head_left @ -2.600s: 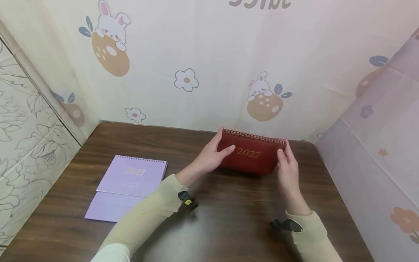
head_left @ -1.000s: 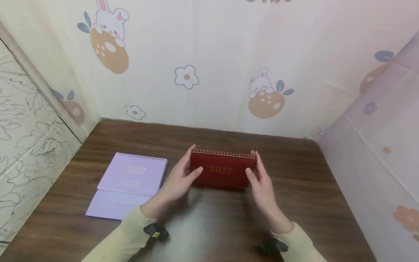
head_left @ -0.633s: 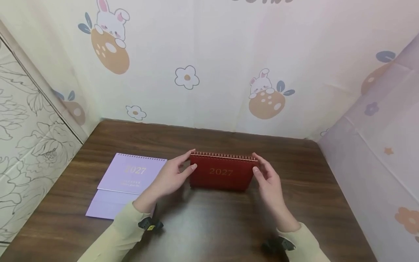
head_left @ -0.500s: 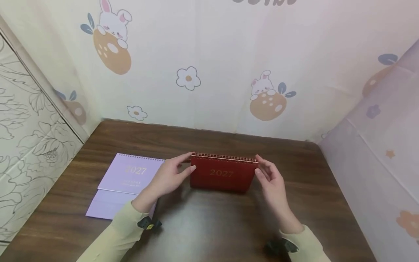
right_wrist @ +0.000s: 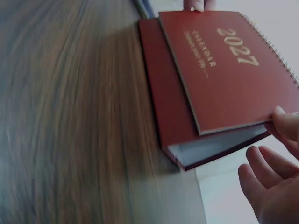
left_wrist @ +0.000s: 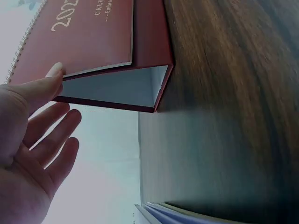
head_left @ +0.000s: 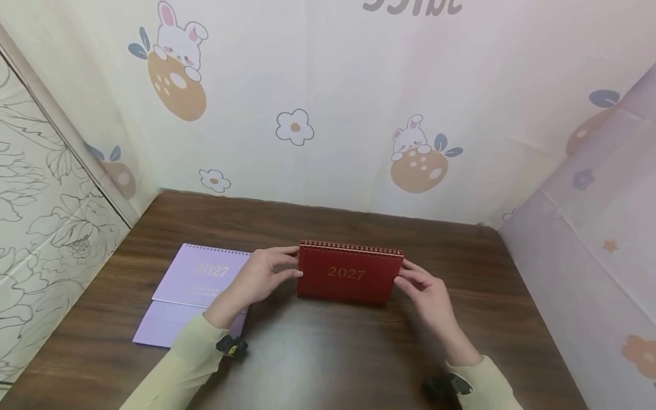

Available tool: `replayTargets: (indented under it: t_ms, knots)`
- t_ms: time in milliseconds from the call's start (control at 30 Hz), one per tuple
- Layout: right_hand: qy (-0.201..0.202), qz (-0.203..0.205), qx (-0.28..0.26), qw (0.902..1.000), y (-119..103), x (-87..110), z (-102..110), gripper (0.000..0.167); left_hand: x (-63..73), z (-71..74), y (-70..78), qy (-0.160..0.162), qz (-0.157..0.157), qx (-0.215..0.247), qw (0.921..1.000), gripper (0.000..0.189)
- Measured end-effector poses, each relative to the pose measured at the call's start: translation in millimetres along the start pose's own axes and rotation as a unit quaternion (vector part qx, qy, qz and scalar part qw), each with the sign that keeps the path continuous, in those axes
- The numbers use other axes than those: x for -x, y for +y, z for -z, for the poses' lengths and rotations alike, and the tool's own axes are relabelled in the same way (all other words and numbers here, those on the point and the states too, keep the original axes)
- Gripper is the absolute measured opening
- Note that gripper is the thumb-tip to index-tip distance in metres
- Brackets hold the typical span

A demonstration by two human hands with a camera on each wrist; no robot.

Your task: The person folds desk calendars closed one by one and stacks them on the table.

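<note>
A dark red desk calendar point(head_left: 348, 287), spiral-bound along its top and marked 2027 in gold, stands tent-like on the brown table. My left hand point(head_left: 256, 277) pinches its left side edge, thumb in front and index finger behind. In the left wrist view the other fingers spread loosely beside the calendar point(left_wrist: 100, 37), whose hollow side shows. At the opposite edge my right hand point(head_left: 429, 296) pinches likewise; the right wrist view has its thumb point(right_wrist: 285, 123) on the cover's edge. A lilac 2027 desk calendar point(head_left: 176, 293) stands to the left, partly hidden by my left hand and forearm.
The wooden table point(head_left: 328, 364) meets a pale fabric backdrop point(head_left: 348, 74) printed with rabbits and flowers at its far edge. A floral panel point(head_left: 46, 188) borders the left side, and more printed fabric point(head_left: 594, 239) hangs on the right.
From the back right, the red calendar has come left and nearer, to the middle beside the lilac one. Both hands have since slid outward to its side edges and slightly down.
</note>
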State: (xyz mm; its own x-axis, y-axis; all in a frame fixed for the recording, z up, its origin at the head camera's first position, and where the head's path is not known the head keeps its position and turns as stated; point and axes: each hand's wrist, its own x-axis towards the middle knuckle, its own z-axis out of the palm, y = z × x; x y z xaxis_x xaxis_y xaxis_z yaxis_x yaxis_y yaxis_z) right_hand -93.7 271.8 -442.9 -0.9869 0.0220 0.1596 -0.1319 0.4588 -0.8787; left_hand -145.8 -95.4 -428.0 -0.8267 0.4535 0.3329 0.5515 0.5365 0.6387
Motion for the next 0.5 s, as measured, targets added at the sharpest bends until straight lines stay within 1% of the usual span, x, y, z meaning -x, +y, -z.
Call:
replayTargets:
  t_ms: [33,133,267,400,500]
  knots:
    - [-0.006,0.007,0.011,0.9999,2.2,-1.2,0.8,0.029,-0.5,-0.3,-2.3,-0.003,-0.013,-0.007,0.9999,0.016]
    - [-0.024,0.029,0.033,0.9988,8.2,-5.9,3.2,0.024,-2.4,-0.7,-7.7,-0.01,-0.039,-0.02,0.999,0.015]
    - [-0.051,0.048,0.045,0.9965,14.1,-11.8,6.6,0.021,-4.7,-1.2,-11.9,-0.022,-0.058,-0.039,0.9973,0.012]
    - [-0.074,0.047,0.058,0.9945,17.7,-14.2,7.7,0.02,-5.0,-2.6,-13.7,-0.041,-0.051,-0.049,0.9967,0.011]
    - [-0.078,0.04,0.059,0.9944,19.6,-14.2,6.7,0.019,-4.3,-4.8,-14.6,-0.05,-0.043,-0.042,0.9969,0.01]
